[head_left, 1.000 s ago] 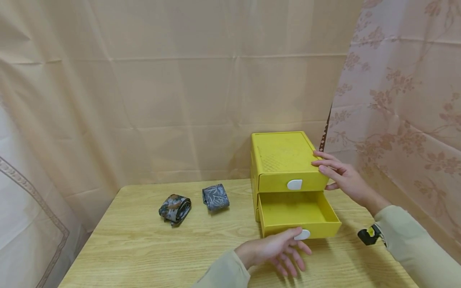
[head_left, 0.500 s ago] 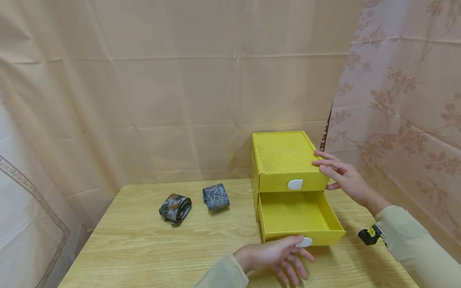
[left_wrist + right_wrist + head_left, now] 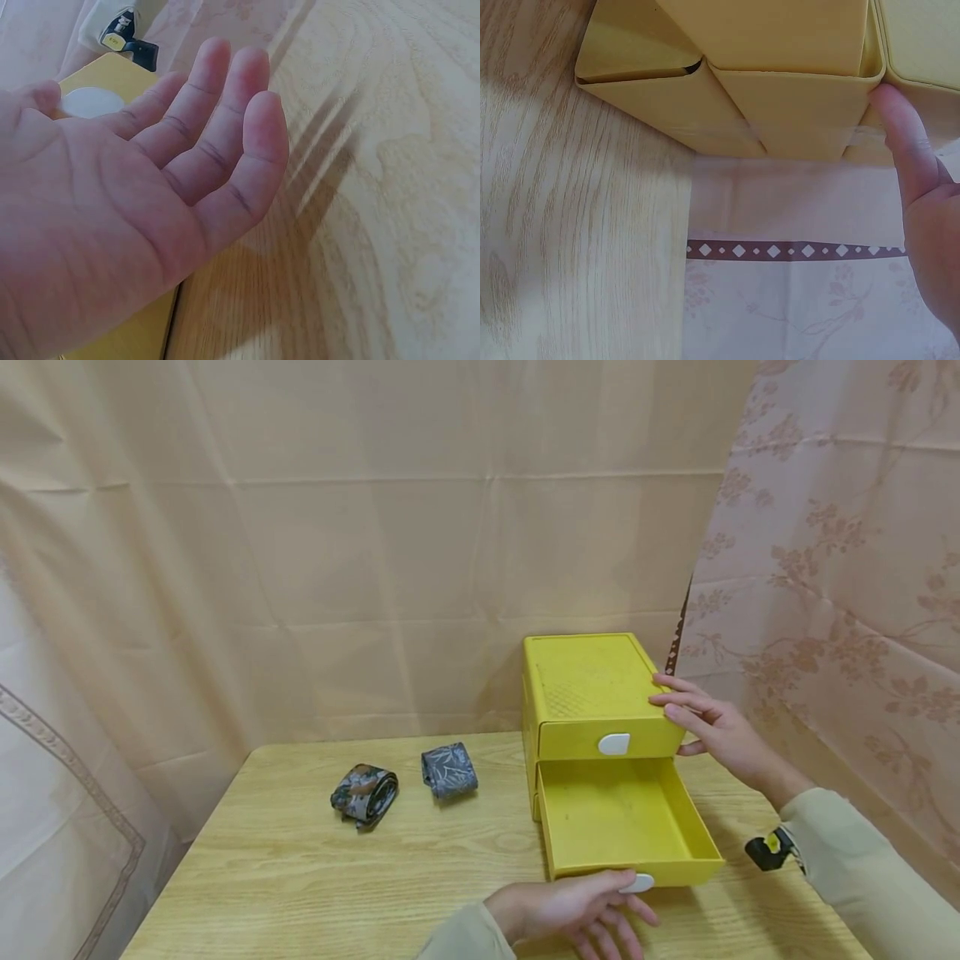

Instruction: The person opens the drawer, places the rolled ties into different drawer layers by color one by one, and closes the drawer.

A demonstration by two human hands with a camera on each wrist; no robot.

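Observation:
A yellow drawer cabinet (image 3: 592,677) stands at the table's back right. Its middle drawer (image 3: 626,818) is pulled well out, the yellow bottom showing. At the front of that drawer, my left hand (image 3: 573,906) pinches the white handle (image 3: 639,883) between thumb and index finger. The other fingers are loosely bent below, palm up in the left wrist view. My right hand (image 3: 716,731) rests on the cabinet's upper right edge with fingers nearly straight over the top. In the right wrist view one finger (image 3: 904,135) lies against the cabinet's side.
Left of the cabinet lie a rolled camouflage-patterned strip (image 3: 365,797) and a folded grey leaf-patterned cloth (image 3: 450,772). Beige curtain (image 3: 375,568) hangs behind the wooden table (image 3: 300,877), and a floral curtain (image 3: 855,568) on the right.
The middle drawer has slid further out toward me, and my left hand has moved with its handle. My right hand has stayed at the cabinet's edge.

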